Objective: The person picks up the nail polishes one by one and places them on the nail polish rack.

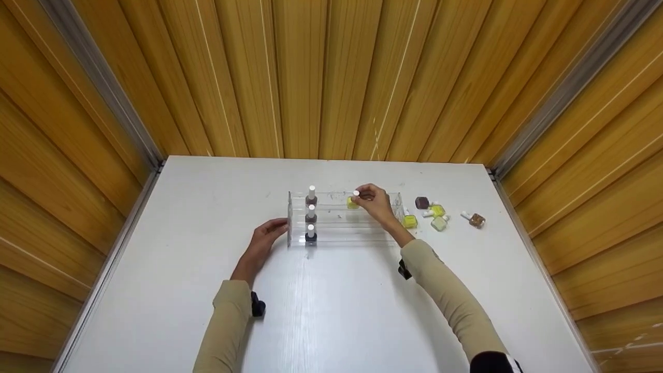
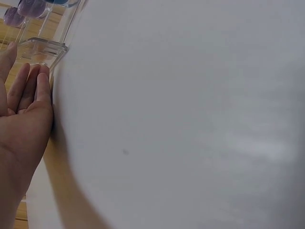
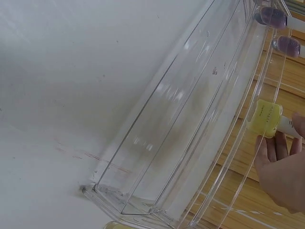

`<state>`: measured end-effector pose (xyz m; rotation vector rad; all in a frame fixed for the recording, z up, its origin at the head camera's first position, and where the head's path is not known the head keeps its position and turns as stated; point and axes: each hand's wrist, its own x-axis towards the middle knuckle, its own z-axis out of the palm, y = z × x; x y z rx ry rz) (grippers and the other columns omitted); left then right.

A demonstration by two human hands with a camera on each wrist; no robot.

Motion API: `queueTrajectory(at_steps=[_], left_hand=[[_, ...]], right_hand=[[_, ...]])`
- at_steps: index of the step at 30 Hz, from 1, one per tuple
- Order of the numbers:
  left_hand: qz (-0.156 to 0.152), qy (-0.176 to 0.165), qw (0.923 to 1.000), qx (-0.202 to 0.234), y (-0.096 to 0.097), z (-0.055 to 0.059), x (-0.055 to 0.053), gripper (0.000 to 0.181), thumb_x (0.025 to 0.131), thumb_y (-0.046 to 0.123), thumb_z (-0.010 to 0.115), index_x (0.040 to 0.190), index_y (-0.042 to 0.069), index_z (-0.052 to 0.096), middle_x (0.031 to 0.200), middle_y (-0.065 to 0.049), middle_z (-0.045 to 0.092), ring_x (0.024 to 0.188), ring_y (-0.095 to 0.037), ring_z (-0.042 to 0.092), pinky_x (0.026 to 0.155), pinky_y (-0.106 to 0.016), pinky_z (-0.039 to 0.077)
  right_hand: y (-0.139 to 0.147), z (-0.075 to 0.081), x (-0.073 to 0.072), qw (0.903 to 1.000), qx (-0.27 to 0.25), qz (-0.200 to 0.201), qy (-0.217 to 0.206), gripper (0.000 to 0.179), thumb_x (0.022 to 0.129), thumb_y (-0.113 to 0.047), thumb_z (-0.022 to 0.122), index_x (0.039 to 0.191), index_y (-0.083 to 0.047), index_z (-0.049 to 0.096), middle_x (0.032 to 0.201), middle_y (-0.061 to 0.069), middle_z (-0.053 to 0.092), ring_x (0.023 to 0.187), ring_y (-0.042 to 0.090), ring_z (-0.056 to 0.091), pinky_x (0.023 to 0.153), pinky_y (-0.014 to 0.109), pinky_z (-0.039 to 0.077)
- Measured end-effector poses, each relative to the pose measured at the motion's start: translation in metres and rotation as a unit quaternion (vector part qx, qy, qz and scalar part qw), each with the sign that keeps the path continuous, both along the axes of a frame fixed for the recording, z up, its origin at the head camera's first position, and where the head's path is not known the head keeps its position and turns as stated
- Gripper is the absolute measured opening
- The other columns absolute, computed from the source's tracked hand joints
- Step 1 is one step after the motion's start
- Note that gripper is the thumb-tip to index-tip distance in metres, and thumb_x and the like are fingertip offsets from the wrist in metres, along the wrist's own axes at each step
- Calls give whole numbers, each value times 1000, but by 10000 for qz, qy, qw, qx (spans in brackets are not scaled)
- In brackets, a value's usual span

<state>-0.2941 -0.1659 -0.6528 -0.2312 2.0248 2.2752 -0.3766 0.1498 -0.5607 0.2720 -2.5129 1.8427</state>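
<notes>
A clear acrylic tiered rack (image 1: pixel 289 228) stands on the white table. My right hand (image 1: pixel 375 204) pinches a yellow nail polish bottle (image 3: pixel 264 119) by its white cap, upright at the rack's back tier. My left hand (image 1: pixel 263 242) is at the rack's left end, its fingers fairly straight and the fingertips right at the end panel (image 2: pixel 45 44). Three dark purple nail polish bottles with white caps stand in a column near that end: a back one (image 1: pixel 311 200), a middle one (image 1: pixel 311 218) and a front one (image 1: pixel 311 237).
Right of the rack lie loose nail polish bottles: a dark one (image 1: pixel 422 202), a yellow one (image 1: pixel 438 210), a pale green one (image 1: pixel 439 224) and a brown one (image 1: pixel 477 221). Another yellow bottle (image 1: pixel 409 221) lies close by the rack's right end. Wood-look panels (image 1: pixel 331 77) surround the table.
</notes>
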Motion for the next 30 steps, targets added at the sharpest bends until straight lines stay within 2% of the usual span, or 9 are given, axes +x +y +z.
queueTrajectory(at_steps=[5, 8, 10, 13, 16, 21, 25, 30], left_hand=[[-11, -39, 10000, -87, 0, 1, 1, 37, 97, 16, 71, 131, 2, 65, 138, -16, 65, 136, -27, 54, 123, -43, 36], [-41, -12, 9999, -94, -1, 3, 2, 37, 97, 17, 71, 131, 3, 65, 137, -15, 65, 136, -27, 53, 123, -43, 35], [-90, 19, 9999, -91, -2, 3, 2, 38, 98, 19, 71, 132, 4, 65, 138, -15, 64, 137, -27, 52, 124, -43, 35], [-158, 22, 9998, -149, -2, 3, 4, 39, 98, 19, 70, 133, 4, 64, 140, -15, 63, 138, -27, 51, 124, -44, 34], [-113, -22, 9999, -94, -3, 3, 5, 38, 98, 18, 70, 133, 3, 64, 139, -16, 63, 138, -28, 51, 124, -44, 34], [-88, -49, 9999, -41, -2, 3, 3, 39, 98, 19, 70, 133, 3, 64, 139, -16, 63, 138, -28, 51, 125, -44, 33], [-130, -92, 9998, -121, -1, 2, 3, 39, 98, 21, 70, 133, 5, 64, 140, -15, 63, 139, -28, 51, 125, -45, 33], [-92, -87, 9998, -133, -1, 4, 3, 38, 98, 19, 70, 132, 4, 65, 139, -16, 63, 138, -28, 52, 124, -44, 34]], right_hand=[[2, 6, 2, 10000, 58, 47, 52, 30, 87, 4, 75, 116, 10, 67, 114, 28, 71, 106, 31, 70, 91, 27, 59], [8, 14, 3, 9998, 76, 6, 198, 29, 87, 10, 72, 116, 9, 67, 115, 27, 71, 112, 35, 69, 96, 31, 59], [15, 20, 3, 9994, 97, -123, 302, 27, 88, 11, 70, 115, 9, 68, 114, 26, 72, 109, 32, 70, 92, 26, 60], [30, 25, 1, 9984, 53, -397, 394, 20, 92, 9, 65, 112, 9, 69, 110, 27, 73, 98, 21, 72, 80, 16, 58], [50, 26, -3, 9974, -19, -657, 293, 17, 97, 3, 62, 112, 9, 69, 109, 27, 73, 89, 11, 70, 76, 16, 59], [87, 18, -9, 9924, -20, -1228, -73, 19, 100, -3, 61, 115, 6, 69, 106, 20, 74, 82, 4, 70, 81, 28, 63], [115, 6, -8, 9854, -62, -1635, -474, 22, 100, -4, 61, 118, 6, 68, 104, 17, 74, 79, 7, 71, 78, 27, 63], [140, -15, -5, 9767, -88, -1867, -1050, 29, 101, -6, 60, 125, 10, 65, 107, 18, 76, 80, 8, 72, 81, 26, 63]])
